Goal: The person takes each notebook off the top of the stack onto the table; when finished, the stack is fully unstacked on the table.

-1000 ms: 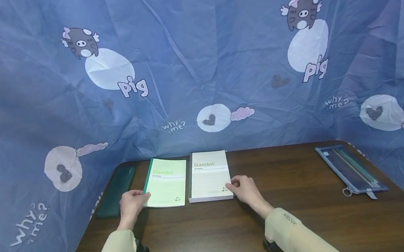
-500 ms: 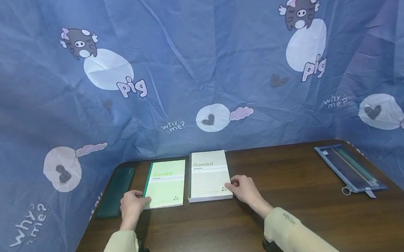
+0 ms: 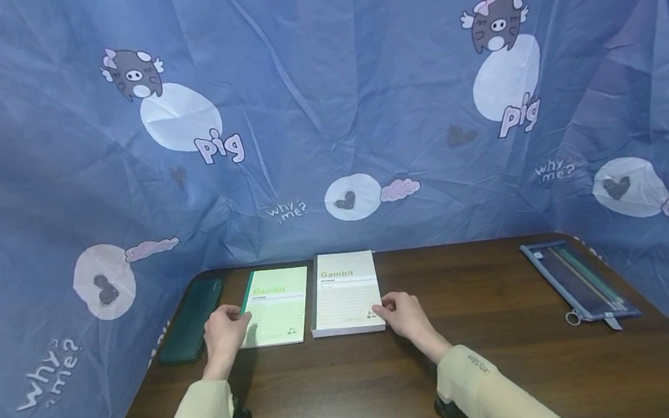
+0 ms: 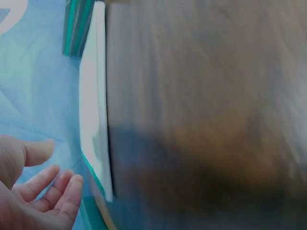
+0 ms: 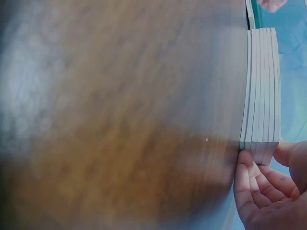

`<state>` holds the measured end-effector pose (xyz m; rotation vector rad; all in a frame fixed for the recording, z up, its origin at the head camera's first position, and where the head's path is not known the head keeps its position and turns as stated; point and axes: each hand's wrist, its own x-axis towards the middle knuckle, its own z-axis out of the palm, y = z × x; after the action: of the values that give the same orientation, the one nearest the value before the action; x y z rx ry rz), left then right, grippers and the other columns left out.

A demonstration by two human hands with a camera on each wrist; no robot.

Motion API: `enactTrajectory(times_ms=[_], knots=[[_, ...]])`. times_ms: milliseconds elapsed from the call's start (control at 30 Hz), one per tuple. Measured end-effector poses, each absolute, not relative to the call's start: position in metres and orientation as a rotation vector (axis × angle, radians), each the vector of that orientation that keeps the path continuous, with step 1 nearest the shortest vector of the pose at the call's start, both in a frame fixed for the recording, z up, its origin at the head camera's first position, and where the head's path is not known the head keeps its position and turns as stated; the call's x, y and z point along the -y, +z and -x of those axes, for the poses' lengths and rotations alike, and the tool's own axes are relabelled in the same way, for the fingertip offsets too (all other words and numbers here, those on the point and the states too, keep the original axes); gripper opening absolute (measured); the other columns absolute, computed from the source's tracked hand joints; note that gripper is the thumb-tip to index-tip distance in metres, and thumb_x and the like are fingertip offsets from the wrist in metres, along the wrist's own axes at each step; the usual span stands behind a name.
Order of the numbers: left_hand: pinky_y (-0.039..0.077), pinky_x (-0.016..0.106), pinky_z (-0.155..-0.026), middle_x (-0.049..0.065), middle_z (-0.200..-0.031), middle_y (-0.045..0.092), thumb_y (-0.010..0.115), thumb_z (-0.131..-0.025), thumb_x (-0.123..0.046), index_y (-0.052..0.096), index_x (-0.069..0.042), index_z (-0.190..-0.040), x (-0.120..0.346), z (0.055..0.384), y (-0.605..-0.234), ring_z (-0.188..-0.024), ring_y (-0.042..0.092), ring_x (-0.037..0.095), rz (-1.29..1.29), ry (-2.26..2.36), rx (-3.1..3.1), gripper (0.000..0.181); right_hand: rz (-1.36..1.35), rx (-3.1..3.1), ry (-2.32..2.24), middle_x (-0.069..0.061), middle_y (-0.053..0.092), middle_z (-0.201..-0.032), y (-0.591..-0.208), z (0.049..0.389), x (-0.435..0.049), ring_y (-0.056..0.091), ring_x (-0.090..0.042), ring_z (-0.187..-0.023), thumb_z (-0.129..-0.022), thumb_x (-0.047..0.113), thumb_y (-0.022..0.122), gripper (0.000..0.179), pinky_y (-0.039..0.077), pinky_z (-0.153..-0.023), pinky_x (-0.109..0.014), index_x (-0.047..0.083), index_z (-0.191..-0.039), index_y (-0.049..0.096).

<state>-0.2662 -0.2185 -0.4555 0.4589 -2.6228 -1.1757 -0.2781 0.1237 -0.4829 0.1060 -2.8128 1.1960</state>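
A pale green notebook (image 3: 277, 303) with a darker green spine lies flat on the table. My left hand (image 3: 225, 330) hovers at its left edge with relaxed fingers; the left wrist view shows thumb and fingers (image 4: 64, 194) apart, with nothing between them. To the right of that notebook lies a thick, even stack of white notebooks (image 3: 349, 292). My right hand (image 3: 406, 314) holds the stack's lower right edge. In the right wrist view, the thumb is at the cover side and the fingertips touch the side of the stack (image 5: 261, 91).
A dark green case (image 3: 191, 319) lies at the table's left edge. At the right sits a blue mesh zip pouch (image 3: 581, 282) with a ring on its zip and long thin items inside. Blue printed cloth (image 3: 328, 119) hangs behind the brown wooden table (image 3: 347, 383).
My left hand has come off the green notebook's lower left corner and moved slightly up. The green notebook has straightened a little. My right hand has stayed at the stack.
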Motion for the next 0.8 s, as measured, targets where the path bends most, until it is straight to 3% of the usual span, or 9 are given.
enactTrajectory(times_ms=[333,633,800], knots=[[0.046,0.046,-0.084,0.023,-0.112,0.066,0.063,-0.097,-0.025,0.066,0.005,-0.115,0.178,0.276,-0.446,-0.102,0.061,0.036,-0.322,-1.35,2.652,0.034,-0.117,2.811,1.183,-0.002,0.062,-0.074,-0.484,0.279,-0.125,0.052,-0.015,-0.065,-0.093,0.021,0.072,0.026,0.042,-0.058,-0.029,-0.002,-0.105,0.072],[0.05,0.033,-0.066,0.015,-0.091,0.068,0.066,-0.095,-0.021,0.068,0.007,-0.107,0.14,0.28,-0.458,-0.074,0.066,0.021,-0.211,-1.499,2.645,0.03,-0.115,2.815,1.187,-0.002,0.061,-0.074,-0.483,0.279,-0.124,0.052,-0.015,-0.064,-0.093,0.022,0.072,0.027,0.042,-0.058,-0.03,-0.002,-0.106,0.072],[0.054,0.034,-0.07,0.014,-0.093,0.066,0.066,-0.095,-0.021,0.067,0.007,-0.11,0.126,0.28,-0.465,-0.075,0.067,0.021,-0.237,-1.596,2.657,0.032,-0.123,2.811,1.175,-0.002,0.061,-0.075,-0.484,0.279,-0.125,0.053,-0.015,-0.065,-0.093,0.021,0.072,0.026,0.042,-0.058,-0.03,-0.002,-0.105,0.072]])
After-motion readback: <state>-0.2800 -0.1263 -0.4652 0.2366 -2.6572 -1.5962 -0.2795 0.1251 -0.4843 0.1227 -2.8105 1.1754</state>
